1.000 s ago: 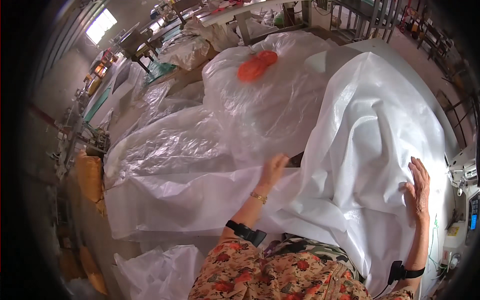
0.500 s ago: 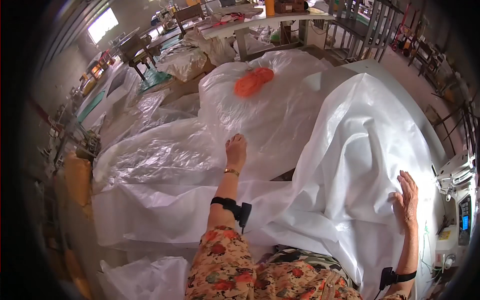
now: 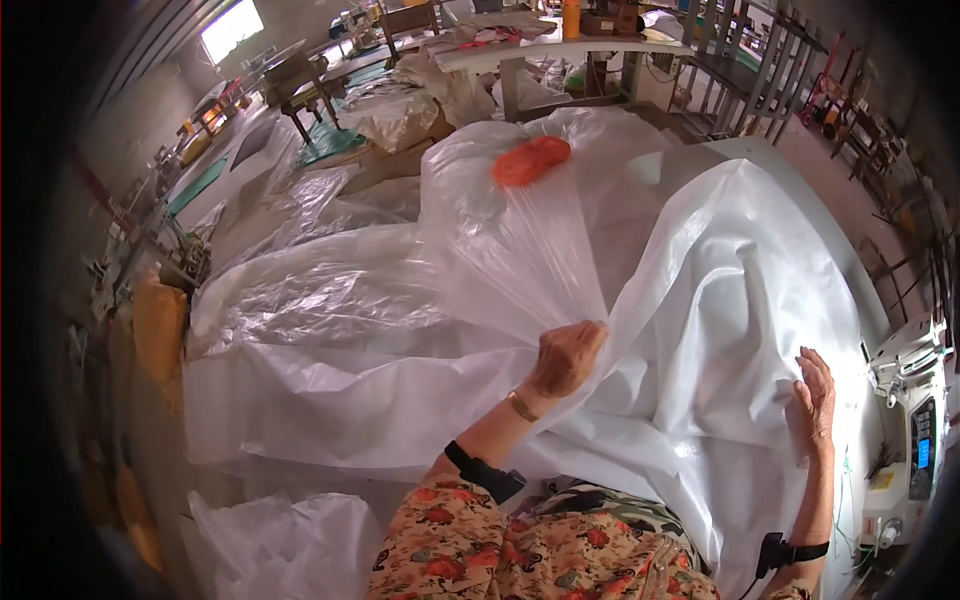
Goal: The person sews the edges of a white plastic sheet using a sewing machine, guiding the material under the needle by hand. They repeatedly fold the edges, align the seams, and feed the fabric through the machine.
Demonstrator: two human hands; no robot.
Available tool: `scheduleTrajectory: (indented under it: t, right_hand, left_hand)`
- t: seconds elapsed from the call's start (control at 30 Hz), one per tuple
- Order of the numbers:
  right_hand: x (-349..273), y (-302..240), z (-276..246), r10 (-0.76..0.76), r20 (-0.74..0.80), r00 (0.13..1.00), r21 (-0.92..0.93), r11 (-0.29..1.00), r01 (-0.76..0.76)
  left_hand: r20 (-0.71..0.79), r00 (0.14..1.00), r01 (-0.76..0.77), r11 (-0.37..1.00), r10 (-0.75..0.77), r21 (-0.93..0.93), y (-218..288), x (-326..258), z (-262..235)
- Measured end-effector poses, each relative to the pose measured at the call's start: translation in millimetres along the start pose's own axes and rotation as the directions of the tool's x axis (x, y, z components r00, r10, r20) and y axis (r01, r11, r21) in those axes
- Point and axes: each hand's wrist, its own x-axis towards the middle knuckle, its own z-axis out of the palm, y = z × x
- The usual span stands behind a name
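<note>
My left hand (image 3: 568, 360) is closed on a gathered edge of clear plastic film (image 3: 500, 240). Taut folds fan out from the fist toward the far side, where a bright orange bundle (image 3: 532, 160) shows, seemingly beneath or within the film; I cannot tell which. A large white plastic sheet (image 3: 700, 310) lies rumpled across the front and right, peaking at its far corner. On the right part of this sheet rests my right hand (image 3: 818, 395), open, fingers extended and thumb apart.
A white sewing machine (image 3: 905, 450) with a small lit display stands at the right edge. More crumpled clear film (image 3: 330, 290) covers the left side. Beyond are a pale table (image 3: 560, 48) and a metal rack (image 3: 750, 75). A loose white plastic piece (image 3: 285, 545) lies near left.
My left hand has come nearer and to the right, closing on the clear film and drawing it into tight folds. My right hand stays on the white sheet. The view has shifted slightly.
</note>
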Motion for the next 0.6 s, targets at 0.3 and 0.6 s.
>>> scheduleTrajectory:
  t: [0.3,0.6]
  right_hand:
    - [-9.9,-114.7,52.2,-0.345,0.184,0.92,-0.372,0.842,0.39]
    - [-13.0,-128.8,85.3,-0.511,-0.067,0.857,0.416,0.766,0.49]
  left_hand:
    - [0.069,0.96,-0.211,0.866,0.27,-0.452,150.5,44.5,15.3]
    - [0.091,0.745,-0.502,0.645,0.661,-0.575,241.4,62.0,-37.0]
